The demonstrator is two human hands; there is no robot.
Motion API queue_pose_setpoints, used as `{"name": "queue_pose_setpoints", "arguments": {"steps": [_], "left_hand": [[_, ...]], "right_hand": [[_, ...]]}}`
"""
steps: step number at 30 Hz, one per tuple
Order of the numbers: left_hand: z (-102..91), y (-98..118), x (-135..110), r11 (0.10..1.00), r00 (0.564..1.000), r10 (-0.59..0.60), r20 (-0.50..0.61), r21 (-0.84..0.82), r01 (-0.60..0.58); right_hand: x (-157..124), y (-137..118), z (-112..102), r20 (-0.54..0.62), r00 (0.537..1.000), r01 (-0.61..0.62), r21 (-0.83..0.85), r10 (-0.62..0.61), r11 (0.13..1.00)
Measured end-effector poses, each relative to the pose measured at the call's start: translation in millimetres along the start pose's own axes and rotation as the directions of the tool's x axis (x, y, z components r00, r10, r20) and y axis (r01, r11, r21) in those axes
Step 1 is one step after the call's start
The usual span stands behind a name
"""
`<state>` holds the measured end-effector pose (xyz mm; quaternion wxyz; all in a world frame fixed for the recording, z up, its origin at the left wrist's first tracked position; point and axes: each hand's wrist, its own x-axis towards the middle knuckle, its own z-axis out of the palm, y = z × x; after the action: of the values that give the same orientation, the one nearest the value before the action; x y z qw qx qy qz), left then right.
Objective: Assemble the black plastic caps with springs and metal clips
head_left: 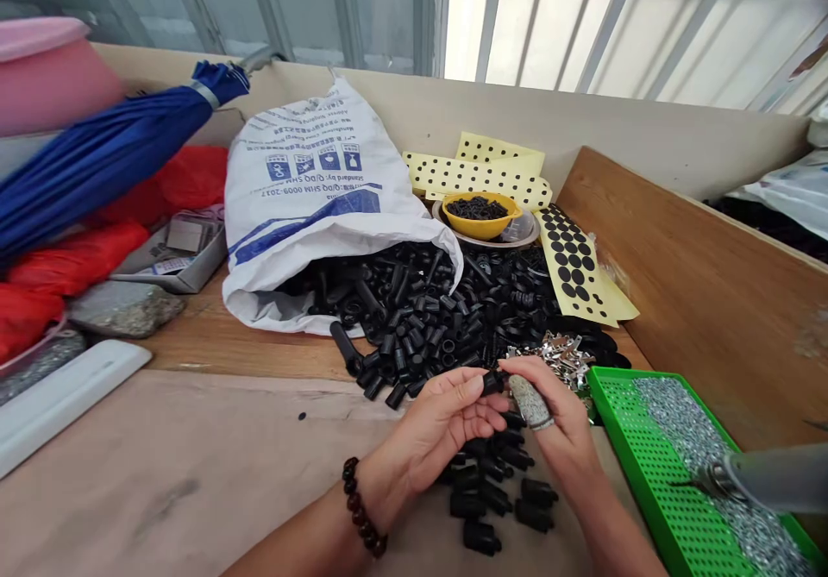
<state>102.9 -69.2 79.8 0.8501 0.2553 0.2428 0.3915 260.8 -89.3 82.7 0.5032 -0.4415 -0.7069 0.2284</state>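
Observation:
Both hands meet over the front of the table around one small black plastic cylinder (493,383). My left hand (440,426), with a dark bead bracelet (362,508) at its wrist, pinches the cylinder's body. At the cylinder's other end, the fingers of my right hand (556,413) are closed; a grey cover (530,402) sits on its thumb. Whatever lies between those right fingertips is too small to make out. Below the hands lie several black cylinders with narrow tips (482,536). Just behind is a heap of loose black plastic parts (414,327).
A white sack (310,163) spills the black parts. Shiny metal clips (562,357) lie right of the heap. A green tray (653,473) holds small screws, with a powered screwdriver (769,478) above it. Behind are a yellow bowl (482,225) and a sticker sheet (582,275).

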Motion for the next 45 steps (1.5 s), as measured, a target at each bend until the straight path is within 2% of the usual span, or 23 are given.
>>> {"name": "queue_pose_setpoints", "arguments": {"steps": [3,5,7,11,14,20,23,25,27,29,30,31,33,36,40,45], "left_hand": [[-1.3,0.0,-1.7,0.999,1.000,0.019,-0.010,0.029,-0.019],[-1.6,-0.1,-2.1,0.999,1.000,0.020,-0.011,0.050,-0.019],[-1.5,-0.2,-2.4,0.997,1.000,0.021,-0.016,0.072,-0.020],[-0.9,1.4,-3.8,0.983,0.999,0.039,-0.021,0.180,-0.035],[-0.1,3.8,-5.4,0.953,0.998,0.061,-0.013,0.297,-0.055],[1.1,4.2,-7.4,0.893,0.997,0.072,0.009,0.445,-0.068],[-0.3,3.5,-10.2,0.857,0.994,0.097,0.054,0.503,-0.111],[-0.9,4.2,-13.2,0.789,0.983,0.148,0.104,0.587,-0.181],[-0.7,5.2,-16.1,0.664,0.961,0.231,0.152,0.698,-0.269],[0.5,5.5,-17.6,0.552,0.934,0.311,0.174,0.768,-0.326],[1.4,5.1,-17.6,0.548,0.930,0.328,0.165,0.769,-0.329],[2.3,4.3,-17.1,0.589,0.936,0.322,0.140,0.745,-0.314],[4.2,2.0,-15.3,0.736,0.964,0.256,0.079,0.630,-0.247],[6.0,-1.1,-13.4,0.889,0.991,0.135,0.016,0.439,-0.129],[5.9,-2.1,-15.4,0.948,1.000,-0.005,-0.024,0.317,0.012],[5.5,-2.2,-17.8,0.956,0.992,-0.126,-0.007,0.266,0.124]], "right_hand": [[-4.5,-4.6,-9.4,0.062,0.996,-0.062,-0.091,0.068,0.994],[-4.7,-8.2,-13.1,0.144,0.986,-0.059,-0.193,0.088,0.979],[-3.6,-10.4,-13.8,0.206,0.977,0.016,-0.299,0.048,0.954],[-2.4,-8.5,-12.1,0.262,0.959,0.226,-0.458,-0.112,0.860],[-4.7,-3.8,-13.2,0.332,0.936,0.280,-0.508,-0.115,0.814],[-9.7,-4.1,-17.7,0.395,0.917,0.241,-0.434,-0.058,0.868],[-10.1,-10.8,-17.3,0.391,0.921,0.113,-0.256,-0.004,0.960],[-10.4,-14.4,-15.7,0.368,0.927,-0.026,-0.127,0.071,0.992],[-11.2,-15.8,-13.2,0.351,0.927,-0.119,-0.054,0.130,0.991],[-12.4,-15.1,-10.4,0.315,0.941,-0.118,-0.037,0.124,0.992],[-13.1,-14.3,-9.2,0.296,0.951,-0.086,-0.040,0.094,0.995],[-13.7,-13.4,-8.1,0.277,0.960,-0.039,-0.049,0.051,0.998],[-14.5,-11.3,-6.8,0.246,0.968,0.085,-0.101,-0.058,0.991],[-14.6,-8.6,-7.0,0.247,0.941,0.286,-0.227,-0.229,0.931],[-14.1,-7.0,-9.0,0.297,0.894,0.423,-0.317,-0.335,0.849],[-15.5,-8.5,-10.2,0.299,0.891,0.428,-0.306,-0.341,0.851]]}}
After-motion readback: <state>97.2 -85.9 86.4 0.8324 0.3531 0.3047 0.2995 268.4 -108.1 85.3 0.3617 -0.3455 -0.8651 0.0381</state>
